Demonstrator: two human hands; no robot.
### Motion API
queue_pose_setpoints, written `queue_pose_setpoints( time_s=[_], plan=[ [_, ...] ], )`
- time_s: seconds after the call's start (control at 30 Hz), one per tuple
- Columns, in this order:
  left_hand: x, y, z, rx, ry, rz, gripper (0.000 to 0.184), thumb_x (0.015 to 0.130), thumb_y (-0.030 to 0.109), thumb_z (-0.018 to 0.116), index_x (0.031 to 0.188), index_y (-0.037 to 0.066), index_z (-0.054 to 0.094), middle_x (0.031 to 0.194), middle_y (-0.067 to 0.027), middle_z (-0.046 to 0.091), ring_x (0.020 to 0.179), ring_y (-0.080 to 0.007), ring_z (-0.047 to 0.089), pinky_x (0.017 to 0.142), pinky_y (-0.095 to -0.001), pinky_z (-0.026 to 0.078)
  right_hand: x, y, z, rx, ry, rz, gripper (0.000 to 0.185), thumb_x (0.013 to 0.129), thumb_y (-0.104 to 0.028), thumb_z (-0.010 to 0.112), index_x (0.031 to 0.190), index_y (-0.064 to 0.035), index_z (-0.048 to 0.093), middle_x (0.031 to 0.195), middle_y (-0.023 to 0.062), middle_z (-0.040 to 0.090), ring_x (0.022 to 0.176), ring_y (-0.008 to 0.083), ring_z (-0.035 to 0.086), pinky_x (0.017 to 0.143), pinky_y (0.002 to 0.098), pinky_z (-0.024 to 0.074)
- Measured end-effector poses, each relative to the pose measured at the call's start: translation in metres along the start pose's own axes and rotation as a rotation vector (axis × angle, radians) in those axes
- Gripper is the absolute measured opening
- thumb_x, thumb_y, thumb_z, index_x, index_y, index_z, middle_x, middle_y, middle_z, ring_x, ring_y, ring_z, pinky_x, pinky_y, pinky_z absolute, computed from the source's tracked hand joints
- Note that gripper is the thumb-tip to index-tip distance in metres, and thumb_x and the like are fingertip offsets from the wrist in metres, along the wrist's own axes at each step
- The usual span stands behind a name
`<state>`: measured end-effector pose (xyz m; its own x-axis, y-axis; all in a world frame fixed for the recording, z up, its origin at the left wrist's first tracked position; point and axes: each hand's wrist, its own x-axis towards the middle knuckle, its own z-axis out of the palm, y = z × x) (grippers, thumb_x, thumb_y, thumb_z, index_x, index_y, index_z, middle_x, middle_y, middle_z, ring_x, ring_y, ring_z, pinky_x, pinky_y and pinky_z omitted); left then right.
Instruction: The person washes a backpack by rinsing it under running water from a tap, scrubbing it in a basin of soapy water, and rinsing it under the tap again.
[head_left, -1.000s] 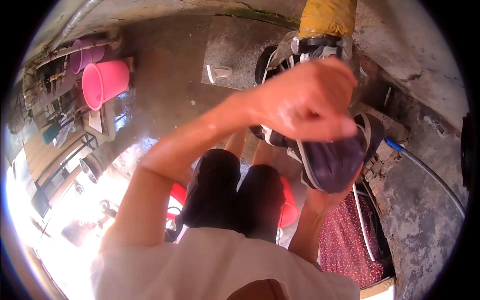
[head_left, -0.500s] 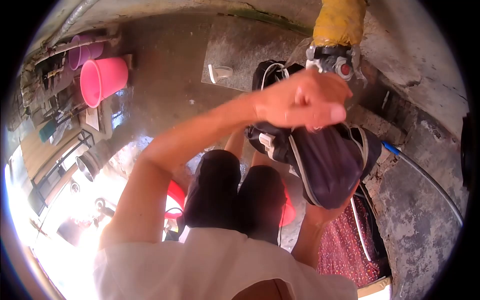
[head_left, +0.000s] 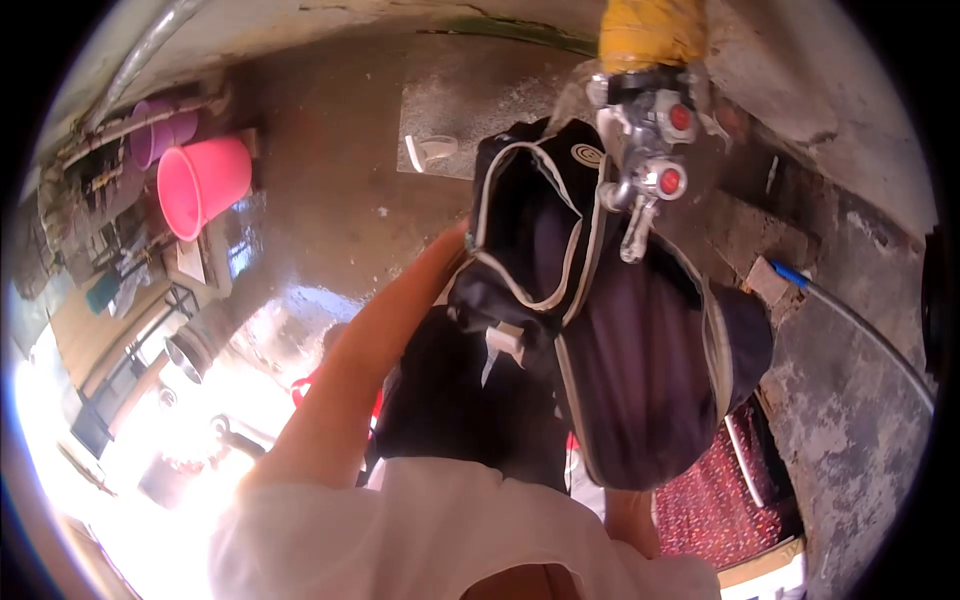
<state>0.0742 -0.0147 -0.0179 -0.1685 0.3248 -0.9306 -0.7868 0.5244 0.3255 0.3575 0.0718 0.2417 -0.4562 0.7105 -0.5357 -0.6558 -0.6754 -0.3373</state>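
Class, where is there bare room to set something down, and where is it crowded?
The brown floor between the pink bucket and the grey slab is mostly bare. It is crowded around the metal tap fitting, where the black bag leaves little visible room.

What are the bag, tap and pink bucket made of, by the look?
Bag: probably synthetic fabric, dull with a faint sheen; it folds softly.
Tap: likely chromed metal, judging by its silvery highlights.
Pink bucket: apparently plastic, smooth, evenly coloured, with a thin rim.
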Motion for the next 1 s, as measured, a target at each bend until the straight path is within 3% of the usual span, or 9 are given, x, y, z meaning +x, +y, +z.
queue_pose_setpoints(
  time_s=[0.1, 0.2, 0.3, 0.4, 0.6, 0.7, 0.83, 0.9, 1.0],
  plan=[
    [-0.066, 0.016, 0.000, -0.101, -0.023, 0.127, 0.060, 0.079, 0.034, 0.045, 0.129, 0.005, 0.027, 0.123, -0.0163, 0.039, 0.108, -0.0261, 0.045, 0.089, -0.0311, 0.038, 0.003, -0.022, -0.020, -0.138, -0.035, -0.013, 0.045, 0.087, -0.032, 0.038, 0.121, -0.0031, 0.040, 0.124, 0.0133, 0.041, 0.113, 0.0269, 0.042, 0.099, 0.0404, 0.0298],
    [-0.134, 0.026, 0.012, -0.083, -0.034, 0.248, 0.053, 0.083, 0.023, 0.045, 0.129, 0.005, 0.026, 0.121, -0.0151, 0.041, 0.107, -0.0248, 0.046, 0.088, -0.0296, 0.038, 0.039, -0.032, -0.042, 0.054, 0.380, 0.085, 0.043, 0.086, -0.026, 0.042, 0.121, -0.0008, 0.039, 0.124, 0.0152, 0.042, 0.113, 0.0278, 0.042, 0.097, 0.0421, 0.0327],
    [-0.189, 0.031, 0.043, 0.070, 0.091, 0.379, 0.053, 0.080, 0.017, 0.049, 0.127, 0.005, 0.027, 0.119, -0.0127, 0.042, 0.107, -0.0220, 0.044, 0.091, -0.0298, 0.035, 0.076, -0.013, -0.126, -0.110, 0.442, 0.047, 0.030, 0.085, -0.021, 0.049, 0.106, 0.0006, 0.052, 0.105, 0.0111, 0.056, 0.097, 0.0211, 0.054, 0.088, 0.0350, 0.0414],
    [-0.228, 0.036, 0.068, 0.096, 0.108, 0.373, 0.056, 0.076, 0.013, 0.054, 0.127, 0.008, 0.030, 0.121, -0.0086, 0.040, 0.109, -0.0194, 0.042, 0.093, -0.0308, 0.032, 0.119, 0.029, -0.166, -0.342, 0.654, 0.024, 0.033, 0.081, -0.025, 0.057, 0.104, -0.0010, 0.054, 0.098, 0.0079, 0.059, 0.089, 0.0187, 0.057, 0.077, 0.0293, 0.0450],
    [-0.267, 0.053, 0.059, 0.305, 0.244, 0.543, 0.052, 0.077, 0.014, 0.053, 0.124, 0.002, 0.035, 0.117, -0.0112, 0.047, 0.104, -0.0215, 0.048, 0.090, -0.0315, 0.037, 0.152, 0.128, -0.257, -0.490, 0.667, 0.325, 0.049, 0.075, -0.030, 0.063, 0.106, 0.0047, 0.050, 0.102, 0.0144, 0.056, 0.091, 0.0241, 0.056, 0.075, 0.0309, 0.0451],
    [-0.284, 0.070, 0.061, 0.295, 0.322, 0.531, 0.050, 0.079, 0.023, 0.053, 0.121, 0.001, 0.038, 0.113, -0.0101, 0.050, 0.101, -0.0200, 0.050, 0.088, -0.0318, 0.040, 0.151, 0.174, -0.271, -1.116, 0.608, 0.158, 0.058, 0.073, -0.033, 0.063, 0.113, 0.0042, 0.044, 0.107, 0.0213, 0.052, 0.099, 0.0309, 0.052, 0.080, 0.0357, 0.0430],
    [-0.302, 0.080, 0.059, 0.335, 0.382, 0.479, 0.048, 0.079, 0.028, 0.054, 0.117, 0.002, 0.043, 0.109, -0.0092, 0.053, 0.098, -0.0201, 0.052, 0.085, -0.0318, 0.042, 0.149, 0.196, -0.247, -1.116, 0.374, 0.089, 0.061, 0.071, -0.031, 0.064, 0.119, -0.0028, 0.040, 0.113, 0.0253, 0.046, 0.105, 0.0365, 0.046, 0.086, 0.0380, 0.0392],
    [-0.307, 0.083, 0.058, 0.317, 0.399, 0.434, 0.048, 0.079, 0.029, 0.053, 0.116, 0.002, 0.044, 0.109, -0.0093, 0.053, 0.098, -0.0203, 0.052, 0.085, -0.0318, 0.042, 0.149, 0.230, -0.264, -1.300, 0.258, 0.015, 0.058, 0.071, -0.030, 0.064, 0.119, -0.0078, 0.041, 0.116, 0.0248, 0.043, 0.106, 0.0380, 0.045, 0.088, 0.0388, 0.0374],
    [-0.315, 0.085, 0.060, 0.253, 0.405, 0.337, 0.048, 0.080, 0.031, 0.052, 0.116, 0.001, 0.044, 0.110, -0.0097, 0.053, 0.098, -0.0208, 0.052, 0.085, -0.0320, 0.042, 0.143, 0.212, -0.229, -1.526, 0.157, 0.100, 0.052, 0.068, -0.027, 0.064, 0.116, -0.0149, 0.047, 0.121, 0.0208, 0.038, 0.110, 0.0378, 0.039, 0.090, 0.0412, 0.0356]
  ],
)
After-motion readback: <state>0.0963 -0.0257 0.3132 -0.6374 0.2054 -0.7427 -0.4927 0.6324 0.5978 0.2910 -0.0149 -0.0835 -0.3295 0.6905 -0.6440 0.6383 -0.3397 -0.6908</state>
